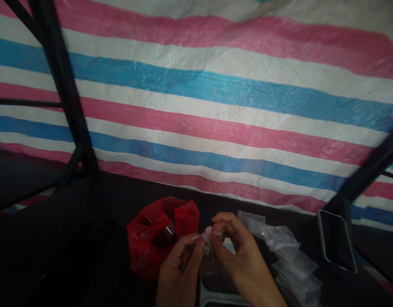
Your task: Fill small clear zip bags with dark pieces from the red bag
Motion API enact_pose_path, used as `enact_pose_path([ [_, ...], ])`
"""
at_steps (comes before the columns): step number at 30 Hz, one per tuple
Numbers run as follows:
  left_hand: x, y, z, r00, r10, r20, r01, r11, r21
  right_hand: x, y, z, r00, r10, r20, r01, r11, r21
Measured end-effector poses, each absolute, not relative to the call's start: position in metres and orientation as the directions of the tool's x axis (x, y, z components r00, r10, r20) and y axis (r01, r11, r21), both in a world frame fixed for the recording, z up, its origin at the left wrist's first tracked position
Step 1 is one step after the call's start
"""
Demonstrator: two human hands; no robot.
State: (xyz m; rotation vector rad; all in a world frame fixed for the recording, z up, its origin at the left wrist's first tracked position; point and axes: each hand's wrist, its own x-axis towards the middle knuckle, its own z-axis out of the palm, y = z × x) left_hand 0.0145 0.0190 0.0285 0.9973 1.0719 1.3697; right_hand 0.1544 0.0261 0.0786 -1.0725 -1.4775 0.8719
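The person's two hands were low down, close together, over a dark table (71, 256). The left hand (180, 273) and the right hand (237, 256) both had hold of one small clear bag (209, 245). The thumb and fingers of each hand were pinched shut on the top edge of the bag, one hand at each side. The fingertips of the two hands nearly touched. It was too dim and blurry to tell what was inside the little bag.

Just to the left of the hands sat a red plastic bag (161, 234). Its top was open, and something shiny showed inside it. The left hand was right beside it, maybe brushing it, but I could not tell for sure.

To the right of the hands lay a pile of clear little bags (286, 256), spread out flat on the table. The right hand was just beside that pile.

Under the wrists there was a grey tray (212, 298), and only its edge showed.

Further right stood a dark post with a shiny rim (337, 243).

Behind it all hung a big striped sheet (215, 106), with pink, blue and white bands. A black metal frame (62, 85) stood in front of it on the left.
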Motion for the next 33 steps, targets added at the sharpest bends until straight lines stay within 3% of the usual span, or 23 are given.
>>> enact_pose_path([
  [4,0.014,0.020,0.038,-0.066,0.998,0.023,-0.270,-0.040,0.962,0.149,0.027,0.079,0.017,0.922,0.386,0.170,0.377,-0.910],
  [14,0.003,0.020,0.044,-0.088,0.995,0.037,-0.289,-0.061,0.955,0.139,0.030,0.073,0.022,0.937,0.348,0.095,0.344,-0.934],
  [28,-0.016,0.021,0.024,-0.081,0.990,0.119,-0.215,-0.134,0.967,0.125,0.030,0.089,-0.104,0.948,0.301,0.075,0.309,-0.948],
  [31,-0.013,0.016,0.020,-0.086,0.974,0.208,-0.160,-0.220,0.962,0.130,0.031,0.096,-0.021,0.943,0.333,0.121,0.333,-0.935],
  [33,-0.010,0.011,0.018,-0.188,0.941,0.283,-0.107,-0.306,0.946,0.138,0.036,0.100,0.116,0.914,0.390,0.175,0.367,-0.913],
])
